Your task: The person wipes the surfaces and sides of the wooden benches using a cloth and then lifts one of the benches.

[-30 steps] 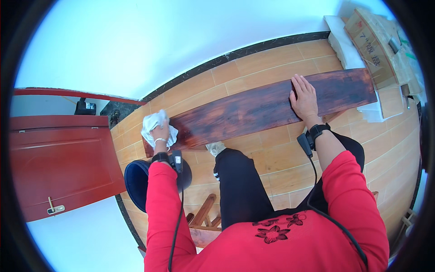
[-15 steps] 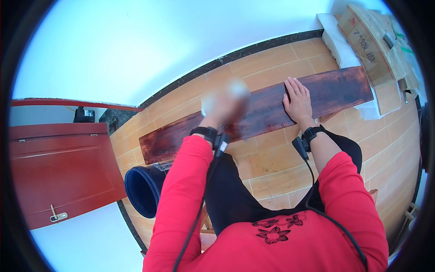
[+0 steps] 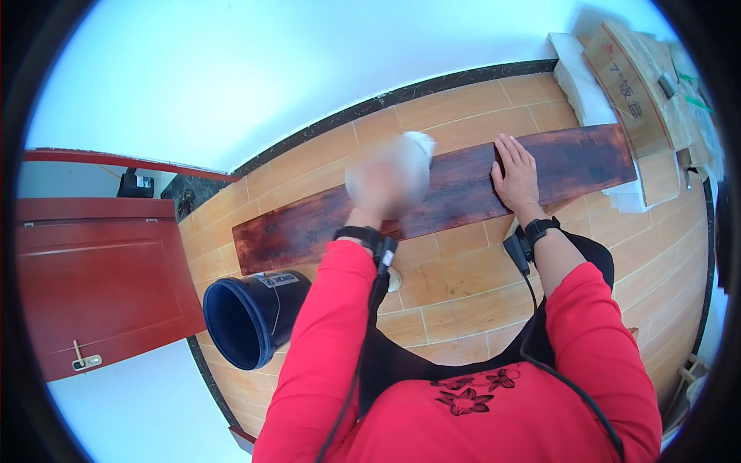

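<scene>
A tiled wooden-look floor (image 3: 455,278) fills the middle of the view, bounded toward twelve o'clock by a dark skirting strip and a pale wall (image 3: 270,69). At nine o'clock stands a red door (image 3: 93,270) with a small metal latch low on it.

Across the floor, running from about eight o'clock up toward two o'clock, lies a long dark-stained wooden plank (image 3: 455,193), flat on the tiles. Its far end at two o'clock rests beside a stack of cardboard boxes (image 3: 633,85) with white sheets beneath them.

Near the plank's lower end, at seven o'clock, a dark blue bucket (image 3: 247,316) lies tipped on its side, its open mouth facing the lower left, just beside the plank's edge.

The person wears red sleeves and dark trousers, and a black band with a cable sits on each wrist.

The right hand (image 3: 515,174) lies flat on the plank toward one o'clock, palm down, fingers spread wide and holding nothing, pressing on the wood.

The left hand (image 3: 386,181) is over the plank's middle at twelve o'clock; it is blurred, so its grip cannot be told exactly, but a white cloth (image 3: 421,143) shows at its upper edge, touching the plank's far edge.
</scene>
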Demonstrator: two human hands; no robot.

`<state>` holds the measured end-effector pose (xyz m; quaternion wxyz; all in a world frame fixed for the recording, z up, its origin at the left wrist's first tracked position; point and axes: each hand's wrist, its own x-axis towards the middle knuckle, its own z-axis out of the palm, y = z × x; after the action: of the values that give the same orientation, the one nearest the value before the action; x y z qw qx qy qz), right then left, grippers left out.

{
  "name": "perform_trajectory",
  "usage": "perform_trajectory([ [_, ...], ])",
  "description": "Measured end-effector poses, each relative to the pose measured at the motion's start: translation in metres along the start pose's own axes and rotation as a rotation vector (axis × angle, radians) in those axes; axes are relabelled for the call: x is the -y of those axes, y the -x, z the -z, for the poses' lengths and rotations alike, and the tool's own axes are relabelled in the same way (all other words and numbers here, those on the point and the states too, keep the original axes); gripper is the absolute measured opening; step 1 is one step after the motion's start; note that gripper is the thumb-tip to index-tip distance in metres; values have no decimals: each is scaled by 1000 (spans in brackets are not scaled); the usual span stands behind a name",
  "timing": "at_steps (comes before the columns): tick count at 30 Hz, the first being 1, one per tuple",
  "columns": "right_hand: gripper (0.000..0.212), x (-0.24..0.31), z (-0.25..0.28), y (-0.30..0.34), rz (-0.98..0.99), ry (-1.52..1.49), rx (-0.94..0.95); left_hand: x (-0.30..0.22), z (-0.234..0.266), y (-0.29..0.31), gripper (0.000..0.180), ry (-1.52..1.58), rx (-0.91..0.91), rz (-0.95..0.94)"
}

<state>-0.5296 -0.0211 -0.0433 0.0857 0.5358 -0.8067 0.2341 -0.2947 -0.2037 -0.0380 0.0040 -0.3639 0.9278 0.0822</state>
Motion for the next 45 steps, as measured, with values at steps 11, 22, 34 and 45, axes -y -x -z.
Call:
perform_trajectory([
  [11,45,-4,2,2,6,14,4,221,36,115,33,-324,-151,507],
  [22,45,-5,2,2,22,42,-3,256,24,173,42,-313,-219,1018],
  [34,44,-10,-6,4,5,12,-62,92,0,164,50,-271,-58,1020],
  [45,46,-9,-5,5,-21,15,-11,-108,-37,118,60,173,-405,543],
])
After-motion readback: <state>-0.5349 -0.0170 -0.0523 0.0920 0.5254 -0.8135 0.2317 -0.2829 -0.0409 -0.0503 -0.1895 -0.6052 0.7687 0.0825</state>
